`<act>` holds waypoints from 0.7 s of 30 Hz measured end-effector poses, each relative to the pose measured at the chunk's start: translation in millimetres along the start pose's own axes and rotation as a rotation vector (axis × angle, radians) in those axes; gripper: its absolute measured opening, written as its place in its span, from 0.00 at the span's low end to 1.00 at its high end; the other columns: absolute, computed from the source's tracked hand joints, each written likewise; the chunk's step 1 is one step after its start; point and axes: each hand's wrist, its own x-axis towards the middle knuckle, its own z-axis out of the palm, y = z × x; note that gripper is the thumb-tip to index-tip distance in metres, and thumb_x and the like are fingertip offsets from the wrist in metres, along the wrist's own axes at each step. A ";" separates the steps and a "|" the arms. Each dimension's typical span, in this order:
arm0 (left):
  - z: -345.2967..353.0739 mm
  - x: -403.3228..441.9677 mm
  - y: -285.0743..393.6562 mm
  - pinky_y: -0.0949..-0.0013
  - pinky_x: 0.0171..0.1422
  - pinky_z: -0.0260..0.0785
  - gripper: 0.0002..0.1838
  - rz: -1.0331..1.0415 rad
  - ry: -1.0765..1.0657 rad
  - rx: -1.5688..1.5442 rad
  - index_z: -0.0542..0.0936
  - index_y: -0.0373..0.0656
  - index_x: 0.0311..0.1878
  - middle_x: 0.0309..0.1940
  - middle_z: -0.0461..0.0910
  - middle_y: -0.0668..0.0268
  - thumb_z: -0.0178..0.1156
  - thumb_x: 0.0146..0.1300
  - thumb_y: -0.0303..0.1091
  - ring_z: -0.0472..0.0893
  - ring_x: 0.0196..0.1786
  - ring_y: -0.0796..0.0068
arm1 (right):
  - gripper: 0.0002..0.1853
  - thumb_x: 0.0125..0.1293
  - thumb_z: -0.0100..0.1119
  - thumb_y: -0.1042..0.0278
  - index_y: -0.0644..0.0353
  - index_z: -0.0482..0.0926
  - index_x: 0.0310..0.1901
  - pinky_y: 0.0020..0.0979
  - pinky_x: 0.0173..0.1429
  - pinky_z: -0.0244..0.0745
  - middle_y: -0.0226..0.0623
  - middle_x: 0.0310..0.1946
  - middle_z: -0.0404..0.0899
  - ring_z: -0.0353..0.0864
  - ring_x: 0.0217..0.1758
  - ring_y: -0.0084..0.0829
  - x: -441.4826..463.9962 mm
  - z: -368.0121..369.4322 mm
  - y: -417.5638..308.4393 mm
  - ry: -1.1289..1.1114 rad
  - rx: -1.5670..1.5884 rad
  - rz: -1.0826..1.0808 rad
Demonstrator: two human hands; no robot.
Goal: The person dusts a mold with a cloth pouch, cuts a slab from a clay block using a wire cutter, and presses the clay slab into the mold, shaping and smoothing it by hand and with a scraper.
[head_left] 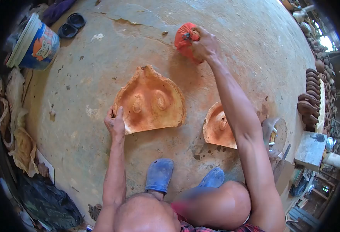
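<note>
My left hand (115, 123) grips the lower left edge of a large orange-brown clay mould (148, 112), its thumb over the rim. The mould is a hollow shell with a peaked top, a straight near edge and two oval bumps inside. Farther out, my right hand (206, 44) is closed on a tied red cloth bag (184, 40), held beyond the mould's upper right. Whether the bag touches the floor I cannot tell. A smaller clay mould (217, 129) of similar colour sits on the floor at right, partly hidden by my right forearm.
A blue and white bucket (40, 44) and dark sandals (71, 25) are at upper left. Black plastic (48, 201) lies lower left. At right are a clear round container (275, 135), a grey block (310, 149) and stacked brown pieces (310, 96). My blue clogs (159, 174) are below the moulds.
</note>
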 end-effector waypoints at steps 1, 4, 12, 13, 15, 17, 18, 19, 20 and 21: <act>-1.0 6.4 -0.7 0.70 0.55 0.76 0.16 -0.001 -0.020 0.006 0.85 0.33 0.58 0.45 0.88 0.66 0.70 0.72 0.30 0.83 0.46 0.77 | 0.28 0.60 0.68 0.60 0.42 0.83 0.65 0.52 0.61 0.83 0.50 0.53 0.89 0.88 0.58 0.53 -0.2 1.8 -0.8 0.005 -0.005 0.020; -4.0 15.5 -2.3 0.68 0.58 0.78 0.21 -0.037 0.003 0.114 0.82 0.32 0.65 0.53 0.86 0.62 0.69 0.74 0.32 0.84 0.51 0.72 | 0.28 0.60 0.70 0.57 0.47 0.82 0.65 0.52 0.62 0.83 0.53 0.54 0.88 0.88 0.59 0.53 3.8 35.4 15.0 0.032 0.121 0.014; -13.0 -23.8 33.5 0.61 0.64 0.79 0.25 0.463 0.235 0.385 0.76 0.35 0.71 0.59 0.83 0.54 0.68 0.75 0.34 0.82 0.59 0.61 | 0.33 0.62 0.73 0.58 0.55 0.75 0.68 0.54 0.62 0.80 0.59 0.51 0.82 0.82 0.57 0.60 -105.3 2.4 25.2 0.143 0.470 -0.003; 11.0 -44.7 68.2 0.60 0.67 0.79 0.26 0.476 0.238 0.523 0.75 0.34 0.72 0.62 0.82 0.54 0.68 0.76 0.33 0.82 0.62 0.60 | 0.27 0.63 0.72 0.61 0.57 0.78 0.63 0.53 0.59 0.81 0.57 0.48 0.83 0.83 0.54 0.59 -129.9 -13.6 28.2 0.144 0.559 0.010; 47.9 -77.0 109.9 0.59 0.69 0.79 0.27 0.494 0.178 0.712 0.74 0.34 0.73 0.66 0.80 0.53 0.68 0.76 0.32 0.82 0.65 0.58 | 0.16 0.65 0.70 0.64 0.61 0.82 0.52 0.53 0.51 0.81 0.52 0.38 0.83 0.85 0.46 0.57 -188.4 -49.4 39.0 0.081 0.710 0.095; 74.2 -106.1 133.8 0.59 0.68 0.80 0.28 0.571 -0.062 0.442 0.72 0.33 0.74 0.69 0.79 0.53 0.68 0.75 0.29 0.82 0.64 0.61 | 0.09 0.67 0.70 0.68 0.63 0.85 0.44 0.47 0.44 0.80 0.46 0.32 0.83 0.86 0.39 0.52 -255.2 -88.7 46.2 0.075 0.740 0.224; 85.7 -123.1 146.5 0.59 0.69 0.80 0.26 0.517 -0.138 0.392 0.72 0.32 0.73 0.69 0.79 0.52 0.65 0.76 0.25 0.82 0.65 0.60 | 0.07 0.67 0.70 0.72 0.64 0.86 0.44 0.41 0.43 0.81 0.42 0.30 0.84 0.87 0.36 0.48 -295.3 -103.1 52.3 0.132 0.705 0.301; 90.5 -142.4 152.5 0.59 0.69 0.80 0.26 0.511 -0.169 0.426 0.72 0.32 0.73 0.69 0.79 0.52 0.65 0.76 0.25 0.82 0.65 0.60 | 0.08 0.68 0.70 0.71 0.64 0.86 0.45 0.40 0.44 0.81 0.43 0.31 0.85 0.88 0.37 0.45 -338.5 -111.8 62.3 0.166 0.653 0.466; 93.0 -161.6 157.3 0.59 0.71 0.78 0.26 0.456 -0.312 0.402 0.71 0.32 0.74 0.70 0.77 0.52 0.64 0.76 0.23 0.81 0.67 0.59 | 0.08 0.69 0.70 0.70 0.64 0.86 0.46 0.38 0.45 0.82 0.44 0.33 0.85 0.88 0.38 0.42 -385.5 -120.0 73.0 0.197 0.598 0.627; 91.7 -177.2 161.7 0.58 0.72 0.77 0.26 0.398 -0.453 0.381 0.70 0.32 0.75 0.72 0.76 0.52 0.62 0.76 0.20 0.80 0.69 0.58 | 0.09 0.70 0.70 0.69 0.64 0.87 0.47 0.36 0.49 0.83 0.44 0.38 0.88 0.90 0.43 0.38 -432.7 -135.8 86.6 0.166 0.498 0.812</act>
